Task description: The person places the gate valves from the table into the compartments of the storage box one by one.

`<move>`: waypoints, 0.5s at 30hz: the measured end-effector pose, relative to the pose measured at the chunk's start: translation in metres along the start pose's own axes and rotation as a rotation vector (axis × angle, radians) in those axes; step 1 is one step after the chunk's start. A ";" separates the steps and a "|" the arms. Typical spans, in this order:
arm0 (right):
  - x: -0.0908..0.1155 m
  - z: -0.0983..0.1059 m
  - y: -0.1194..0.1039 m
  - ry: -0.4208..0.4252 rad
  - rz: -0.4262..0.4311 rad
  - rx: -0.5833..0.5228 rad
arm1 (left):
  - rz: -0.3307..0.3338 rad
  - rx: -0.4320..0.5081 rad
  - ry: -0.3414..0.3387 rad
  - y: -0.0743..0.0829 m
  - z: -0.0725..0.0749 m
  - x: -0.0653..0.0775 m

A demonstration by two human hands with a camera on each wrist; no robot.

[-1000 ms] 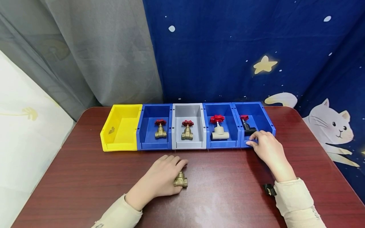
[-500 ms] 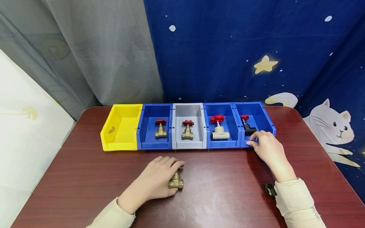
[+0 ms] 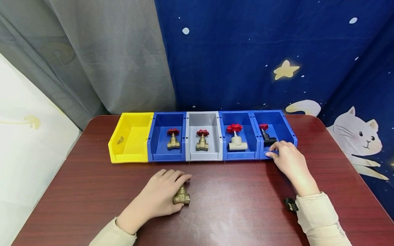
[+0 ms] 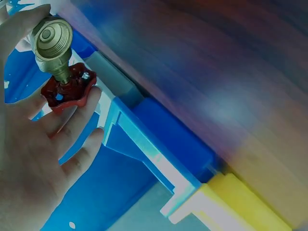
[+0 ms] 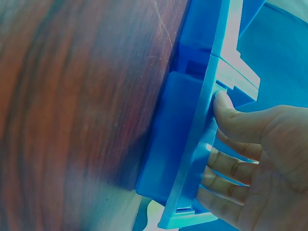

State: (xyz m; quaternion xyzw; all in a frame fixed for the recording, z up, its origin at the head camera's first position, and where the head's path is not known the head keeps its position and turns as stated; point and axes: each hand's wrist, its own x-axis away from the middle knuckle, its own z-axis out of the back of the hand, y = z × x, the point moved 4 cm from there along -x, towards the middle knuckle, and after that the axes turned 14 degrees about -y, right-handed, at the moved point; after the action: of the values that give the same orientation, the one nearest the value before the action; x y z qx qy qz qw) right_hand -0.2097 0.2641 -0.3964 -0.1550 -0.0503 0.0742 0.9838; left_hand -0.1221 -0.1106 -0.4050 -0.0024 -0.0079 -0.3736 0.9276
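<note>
My left hand (image 3: 158, 194) holds a brass gate valve (image 3: 182, 197) over the near middle of the table. In the left wrist view, the valve's red handwheel (image 4: 72, 91) lies against my fingers and its threaded brass end (image 4: 52, 39) sits by the thumb. My right hand (image 3: 289, 159) rests at the front edge of the rightmost blue bin (image 3: 284, 126). The right wrist view shows its thumb (image 5: 223, 99) at the bin's rim, its other fingers loosely bent over the bin. Inside that bin lies a black valve (image 3: 268, 139) with a red handwheel, partly behind my fingers.
Left of that bin, a joined row holds a blue bin (image 3: 241, 156) with a beige valve (image 3: 237, 144), a grey bin (image 3: 204, 157) and another blue bin (image 3: 167, 158), each with a brass valve, and a yellow bin (image 3: 129, 158). A small black object (image 3: 290, 204) lies by my right sleeve.
My left hand has moved left and slightly toward me, carrying the brass gate valve along. The right hand has stayed at the rightmost bin.
</note>
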 end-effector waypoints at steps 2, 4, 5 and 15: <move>0.000 0.000 0.001 0.001 0.000 0.000 | 0.006 0.003 -0.010 -0.003 0.000 0.002; 0.000 -0.001 0.001 0.001 0.001 0.000 | 0.013 0.003 -0.017 -0.005 0.000 0.004; 0.000 -0.001 0.000 0.001 0.002 0.000 | 0.016 0.003 -0.019 -0.007 0.000 0.005; 0.000 0.000 0.000 -0.008 -0.004 -0.001 | 0.043 -0.013 -0.003 -0.021 0.004 0.020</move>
State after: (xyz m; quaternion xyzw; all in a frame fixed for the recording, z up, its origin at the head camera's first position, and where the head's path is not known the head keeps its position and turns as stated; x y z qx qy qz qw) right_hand -0.2095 0.2644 -0.3968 -0.1549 -0.0544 0.0730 0.9837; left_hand -0.1218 -0.1396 -0.4011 -0.0092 -0.0068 -0.3534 0.9354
